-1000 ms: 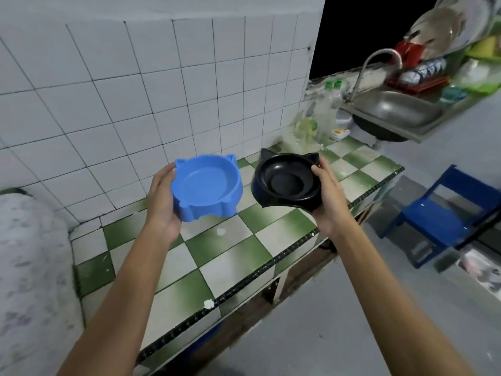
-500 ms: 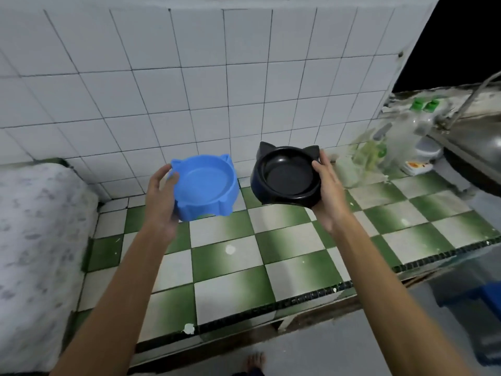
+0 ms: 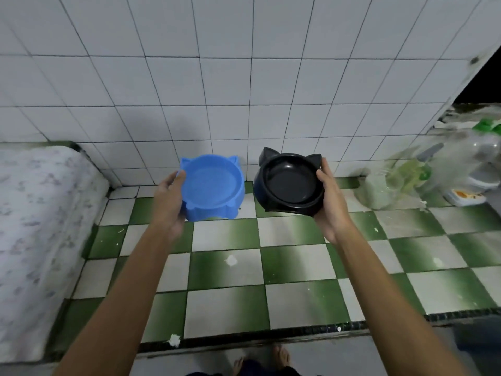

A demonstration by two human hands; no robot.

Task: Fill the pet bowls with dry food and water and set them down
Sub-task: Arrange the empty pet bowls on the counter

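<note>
Bowls are in my two hands, both held up in the air above the tiled counter (image 3: 284, 267). The blue bowl (image 3: 212, 187) is in my left hand (image 3: 169, 203): the thumb lies on its left rim and the other fingers curl under its side. The black bowl (image 3: 291, 183) is in my right hand (image 3: 330, 202), with the thumb hooked over its right rim and the palm against its wall. Both bowls have small cat ears on the far edge, both are tilted a little toward me, and I see nothing inside them. They are near each other but not touching. The counter has green and white checkered tiles, and the white tiled wall (image 3: 244, 77) stands behind. At the far right some blurred plastic bottles (image 3: 423, 172) stand on the counter.
</note>
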